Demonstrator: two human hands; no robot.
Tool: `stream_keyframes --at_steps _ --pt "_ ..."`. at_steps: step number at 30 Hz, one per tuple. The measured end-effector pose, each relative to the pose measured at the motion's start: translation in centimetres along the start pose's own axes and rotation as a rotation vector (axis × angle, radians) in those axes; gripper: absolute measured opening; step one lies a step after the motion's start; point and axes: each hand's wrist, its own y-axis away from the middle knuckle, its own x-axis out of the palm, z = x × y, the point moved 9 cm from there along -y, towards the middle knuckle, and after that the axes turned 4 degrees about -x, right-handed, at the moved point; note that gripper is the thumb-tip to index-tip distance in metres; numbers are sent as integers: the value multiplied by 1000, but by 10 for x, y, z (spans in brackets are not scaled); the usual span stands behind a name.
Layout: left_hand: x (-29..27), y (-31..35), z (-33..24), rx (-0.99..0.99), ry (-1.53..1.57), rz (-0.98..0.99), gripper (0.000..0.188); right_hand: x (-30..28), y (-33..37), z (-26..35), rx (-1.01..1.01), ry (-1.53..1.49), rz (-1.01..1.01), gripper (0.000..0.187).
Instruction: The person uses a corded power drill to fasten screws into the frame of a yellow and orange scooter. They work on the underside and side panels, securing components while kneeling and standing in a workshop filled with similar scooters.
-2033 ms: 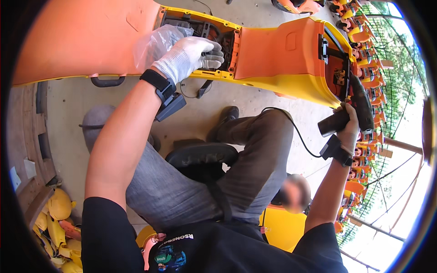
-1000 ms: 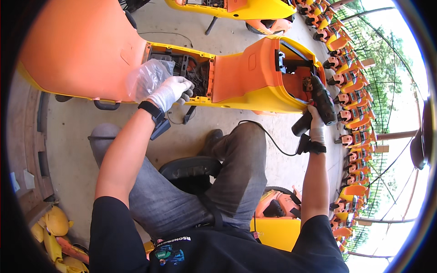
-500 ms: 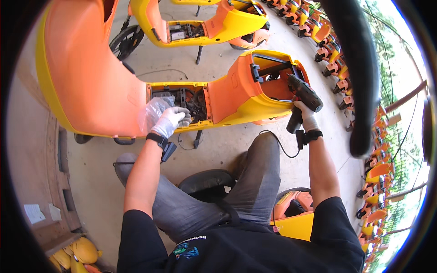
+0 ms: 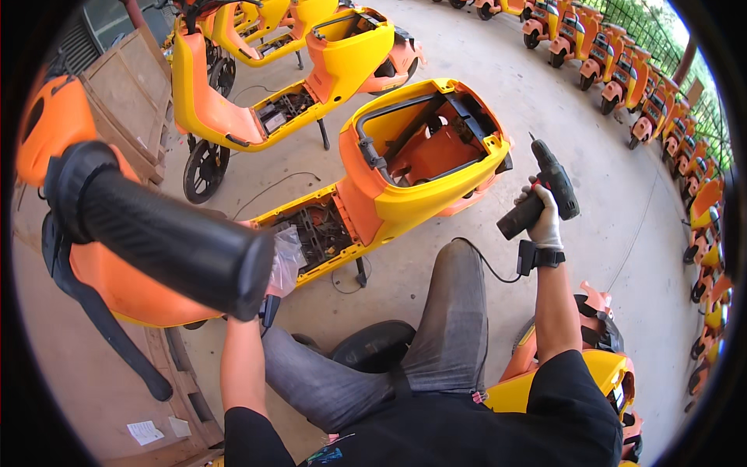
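My right grip, in a whitish work glove (image 4: 547, 222), is closed around the black pistol-shaped power drill (image 4: 554, 180), its thin bit pointing up the frame, right of centre. Here's the change: half a second ago the drill overlapped the rear opening of the orange-and-yellow plastic scooter body (image 4: 362, 210); now there's bare floor between them, so I judge nothing is being driven at this instant. And the view has swung: a thick black ribbed rubber handlebar sleeve (image 4: 171, 226) now looms across the left of the frame, right over my left grip. Can't tell what that one is doing! Only my bare left forearm (image 4: 243, 362) shows below it, with a crumpled clear plastic bag (image 4: 288, 261) poking out just beside.

Outward again: the scooter body sits mid-frame, its lower bay (image 4: 320, 233) open on dark wiring, its rear opening (image 4: 424, 159) uncovered. That handlebar sleeve and the long black brake lever (image 4: 93, 307) block my sight on the left. A thin black cable (image 4: 496, 271) loops from my right wrist towards my knee, one to mind. A second orange-and-yellow scooter (image 4: 346, 66) stands at upper centre, more line the upper right, and a black padded stool (image 4: 373, 346) shows at lower centre.
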Motion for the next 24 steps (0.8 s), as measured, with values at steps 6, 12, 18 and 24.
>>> stream_keyframes --at_steps 6,12,18,24 --pt "26 58 -23 -37 -43 1 16 -80 -8 -63 146 -34 -187 31" --pt "4 113 -36 -72 -223 -226 22 -111 -29 -130 280 -37 -274 28" --pt "11 208 -49 -71 -226 -410 23 -132 -41 -146 448 -15 -431 16" --pt "-14 272 -36 -239 -480 -591 19 -133 -22 -114 613 25 -511 13"
